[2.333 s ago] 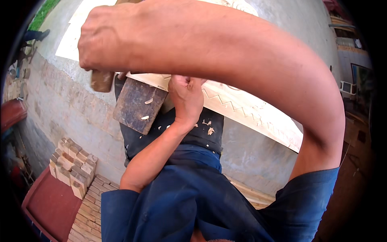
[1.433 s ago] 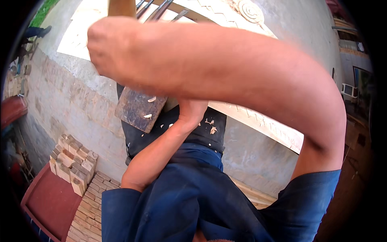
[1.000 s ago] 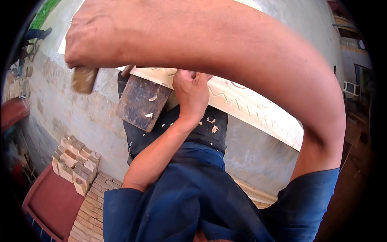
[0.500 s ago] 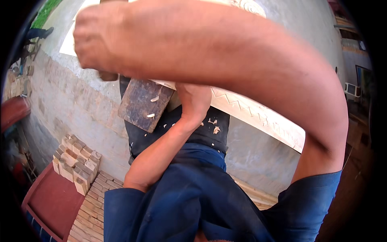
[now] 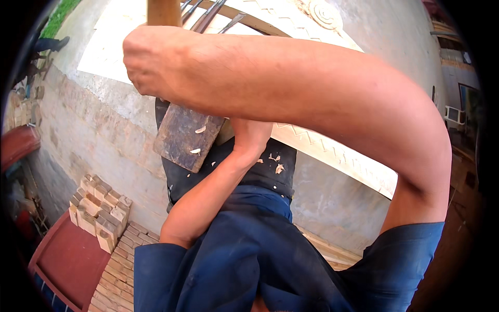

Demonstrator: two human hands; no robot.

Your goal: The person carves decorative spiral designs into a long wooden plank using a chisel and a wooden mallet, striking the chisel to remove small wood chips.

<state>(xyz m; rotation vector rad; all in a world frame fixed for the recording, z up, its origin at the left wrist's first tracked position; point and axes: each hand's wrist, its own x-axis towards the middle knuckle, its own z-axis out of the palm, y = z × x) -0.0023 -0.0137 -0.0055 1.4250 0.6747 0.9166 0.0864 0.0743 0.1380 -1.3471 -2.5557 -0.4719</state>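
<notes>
My right hand (image 5: 156, 65) is closed in a fist around a wooden mallet (image 5: 164, 12), of which only a thick, pale shaft shows above the fist. The right forearm crosses in front of me and covers much of the work. Below it, my left hand (image 5: 252, 134) rests at the near edge of a pale carved board (image 5: 338, 161) with a zigzag border; its fingers are hidden behind the forearm. Beside the left wrist lies a dark, worn wooden block (image 5: 188, 138) with shavings on top. Several chisels (image 5: 208, 16) lie on the board beyond the forearm.
A carved spiral (image 5: 325, 14) shows at the board's far side. Wood chips (image 5: 279, 168) lie on my dark trousers. To the lower left, pale wooden blocks (image 5: 101, 208) are stacked by a red tray-like surface (image 5: 70, 260) and a row of wooden strips (image 5: 117, 270).
My right fist has moved right and slightly nearer, with the mallet in it. Chisels beyond the forearm have come into sight. The left hand has stayed almost in place.
</notes>
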